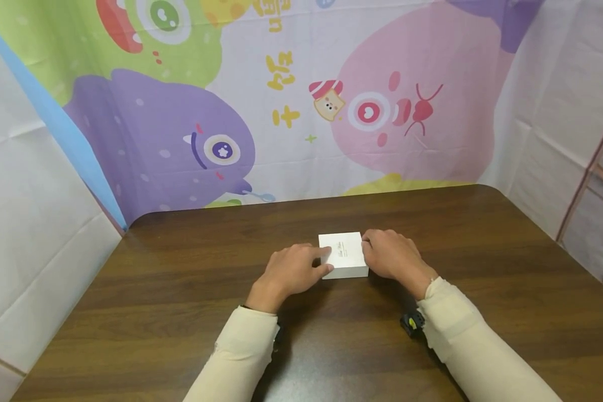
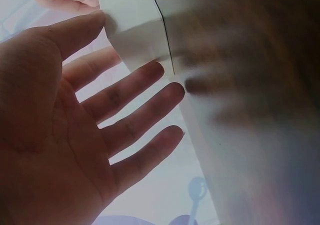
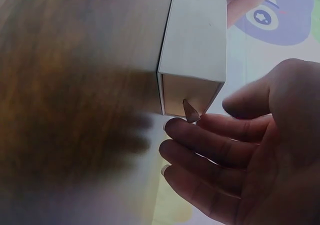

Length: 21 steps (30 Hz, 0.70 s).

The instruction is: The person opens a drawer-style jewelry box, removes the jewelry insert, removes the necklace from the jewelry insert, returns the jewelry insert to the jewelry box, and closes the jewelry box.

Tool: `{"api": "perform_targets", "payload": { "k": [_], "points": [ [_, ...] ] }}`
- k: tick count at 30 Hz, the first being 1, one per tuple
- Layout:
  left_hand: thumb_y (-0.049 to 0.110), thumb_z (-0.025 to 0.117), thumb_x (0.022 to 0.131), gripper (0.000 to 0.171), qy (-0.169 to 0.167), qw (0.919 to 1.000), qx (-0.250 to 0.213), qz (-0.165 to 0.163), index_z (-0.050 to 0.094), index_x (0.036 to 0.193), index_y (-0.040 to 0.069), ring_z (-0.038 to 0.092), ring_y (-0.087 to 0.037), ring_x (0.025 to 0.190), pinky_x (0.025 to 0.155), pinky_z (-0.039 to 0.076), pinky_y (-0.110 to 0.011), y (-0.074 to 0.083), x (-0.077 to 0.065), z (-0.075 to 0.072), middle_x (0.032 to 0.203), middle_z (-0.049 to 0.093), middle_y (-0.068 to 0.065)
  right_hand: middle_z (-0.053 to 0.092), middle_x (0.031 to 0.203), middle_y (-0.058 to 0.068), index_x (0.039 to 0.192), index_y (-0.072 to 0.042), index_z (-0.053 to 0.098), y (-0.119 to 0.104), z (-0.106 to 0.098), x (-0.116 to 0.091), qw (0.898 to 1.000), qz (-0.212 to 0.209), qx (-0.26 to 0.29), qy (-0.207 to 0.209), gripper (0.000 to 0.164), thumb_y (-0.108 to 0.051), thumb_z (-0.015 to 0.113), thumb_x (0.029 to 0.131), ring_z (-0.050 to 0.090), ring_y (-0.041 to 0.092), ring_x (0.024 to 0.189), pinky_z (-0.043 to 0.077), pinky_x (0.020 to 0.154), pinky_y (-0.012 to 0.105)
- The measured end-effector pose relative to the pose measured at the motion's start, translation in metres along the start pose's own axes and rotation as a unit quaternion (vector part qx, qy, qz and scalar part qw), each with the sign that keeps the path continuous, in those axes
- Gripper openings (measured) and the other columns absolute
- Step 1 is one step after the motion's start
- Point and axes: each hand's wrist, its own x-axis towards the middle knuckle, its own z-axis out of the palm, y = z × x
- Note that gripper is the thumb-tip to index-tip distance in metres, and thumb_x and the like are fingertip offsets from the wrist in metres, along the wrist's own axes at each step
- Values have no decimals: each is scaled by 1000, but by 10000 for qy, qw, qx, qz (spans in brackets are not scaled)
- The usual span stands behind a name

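Note:
A small white box with printed lettering on its lid lies on the wooden table. My left hand holds its left end, index finger over the top and thumb at the front upper edge; the other fingers spread beside that end. At the opposite end is my right hand, fingers loosely bent. A small ribbon tab sticks out of the inset end panel, as in a sleeve with a drawer. The right index fingertip lies just behind the tab, with the thumb apart from it.
The brown wooden table reaches back to a cloth backdrop with cartoon monsters. White sheets hang at both sides. A dark wrist camera sits under the right sleeve.

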Motion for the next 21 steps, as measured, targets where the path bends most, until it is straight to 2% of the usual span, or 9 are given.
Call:
{"api": "perform_targets", "payload": {
  "k": [3,7,15,21],
  "points": [
    [50,55,88,47,-47,10000,-23,-12,52,132,32,58,-17,104,69,46,-40,1,0,0,124,58,2,63,85,1,95,-13,65,1,0,0,9999,-30,-99,-59,23,-21,44,94,55,20,70,42,56,41],
    [50,56,88,48,-44,10000,-64,-61,52,132,32,58,-16,102,64,44,-37,0,0,0,126,57,2,63,85,1,94,-15,66,2,1,2,9998,-80,-170,-95,21,-19,46,93,56,20,72,42,55,40],
    [51,56,88,48,-21,9999,-152,-38,51,132,34,57,-11,87,58,41,-34,-3,-4,2,121,61,2,64,88,1,94,-17,67,1,3,4,9996,-109,-164,-212,16,-16,52,88,56,20,71,41,54,39],
    [48,56,88,48,-28,9999,-146,58,51,133,32,59,-14,95,62,44,-36,1,-1,0,120,61,2,66,97,3,99,-18,68,5,0,3,9999,-104,-17,-99,18,-17,54,89,59,22,79,43,57,41]
  ]
}}
